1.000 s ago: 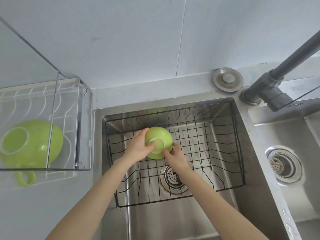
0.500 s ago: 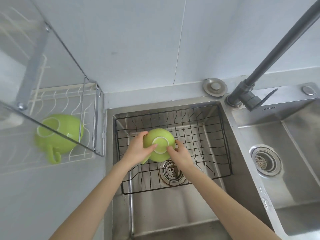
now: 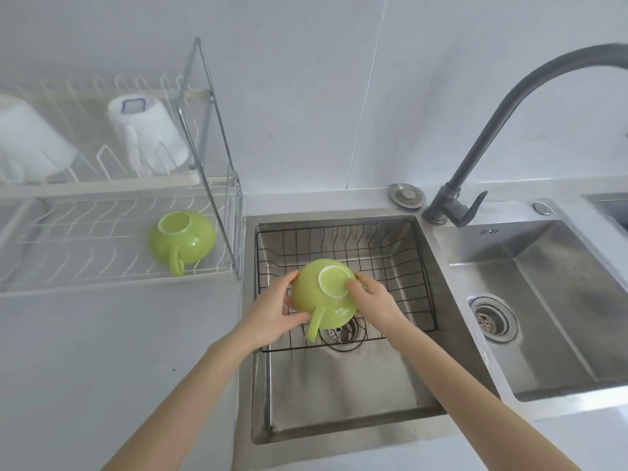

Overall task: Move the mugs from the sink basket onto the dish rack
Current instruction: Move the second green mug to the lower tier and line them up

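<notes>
A round green mug hangs upside down above the black wire sink basket, its white-ringed base facing me and its handle pointing down toward me. My left hand grips its left side and my right hand grips its right side. The basket holds nothing else that I can see. A second green mug lies upside down on the lower tier of the white dish rack, left of the sink, handle toward me.
Two white mugs stand inverted on the rack's upper tier. A chrome frame post rises at the rack's right end. A dark faucet arches over the second basin on the right. Grey counter lies at front left.
The held green mug has risen out of the basket and tilted, so its handle now shows. My view has pulled back, bringing the rack's upper tier into sight.
</notes>
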`<action>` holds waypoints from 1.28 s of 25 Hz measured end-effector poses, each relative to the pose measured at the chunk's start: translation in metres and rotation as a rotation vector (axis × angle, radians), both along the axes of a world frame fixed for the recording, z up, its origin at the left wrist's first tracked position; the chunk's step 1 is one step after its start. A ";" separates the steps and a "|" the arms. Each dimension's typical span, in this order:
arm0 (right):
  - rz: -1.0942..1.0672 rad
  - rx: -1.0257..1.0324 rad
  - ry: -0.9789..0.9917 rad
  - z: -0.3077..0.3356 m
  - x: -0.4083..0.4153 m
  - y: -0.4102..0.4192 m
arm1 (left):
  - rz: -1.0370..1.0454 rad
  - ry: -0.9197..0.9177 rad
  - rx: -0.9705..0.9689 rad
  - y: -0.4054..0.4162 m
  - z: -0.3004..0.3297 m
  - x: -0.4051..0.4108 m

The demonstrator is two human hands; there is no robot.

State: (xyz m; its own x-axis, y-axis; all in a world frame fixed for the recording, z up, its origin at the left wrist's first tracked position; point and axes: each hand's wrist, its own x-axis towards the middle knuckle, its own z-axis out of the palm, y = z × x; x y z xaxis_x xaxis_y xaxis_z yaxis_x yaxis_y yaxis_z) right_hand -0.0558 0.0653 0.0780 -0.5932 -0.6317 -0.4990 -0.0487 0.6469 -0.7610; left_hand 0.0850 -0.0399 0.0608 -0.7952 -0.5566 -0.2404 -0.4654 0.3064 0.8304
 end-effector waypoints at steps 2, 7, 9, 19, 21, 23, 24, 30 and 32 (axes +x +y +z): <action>0.031 -0.022 0.032 0.006 0.011 0.006 | 0.037 0.026 -0.028 0.007 0.005 0.013; 0.097 -0.070 0.037 0.020 0.047 0.009 | 0.090 0.048 -0.037 0.013 0.011 0.055; 0.127 -0.068 0.062 0.021 0.066 0.004 | 0.107 0.050 -0.053 0.011 0.012 0.075; 0.288 -0.045 0.144 0.025 0.157 -0.047 | 0.154 0.037 -0.120 -0.025 0.018 0.162; 0.335 -0.047 0.186 0.028 0.172 -0.061 | 0.172 0.048 -0.115 -0.038 0.015 0.178; 0.359 -0.051 0.206 0.029 0.187 -0.077 | 0.203 0.056 -0.110 -0.053 0.013 0.194; 0.364 -0.057 0.210 0.029 0.194 -0.085 | 0.216 0.064 -0.109 -0.060 0.013 0.201; 0.415 -0.062 0.237 0.038 0.219 -0.137 | 0.273 0.068 -0.129 -0.106 0.020 0.228; 0.432 -0.049 0.258 0.042 0.223 -0.157 | 0.288 0.066 -0.134 -0.121 0.024 0.233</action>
State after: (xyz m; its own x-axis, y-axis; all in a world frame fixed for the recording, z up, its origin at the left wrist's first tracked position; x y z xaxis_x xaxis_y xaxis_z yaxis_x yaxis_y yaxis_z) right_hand 0.1676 -0.0914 0.1197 -0.3727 -0.8659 -0.3337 -0.4947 0.4896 -0.7180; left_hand 0.3182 -0.1612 0.0848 -0.6120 -0.7842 -0.1028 -0.4951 0.2785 0.8230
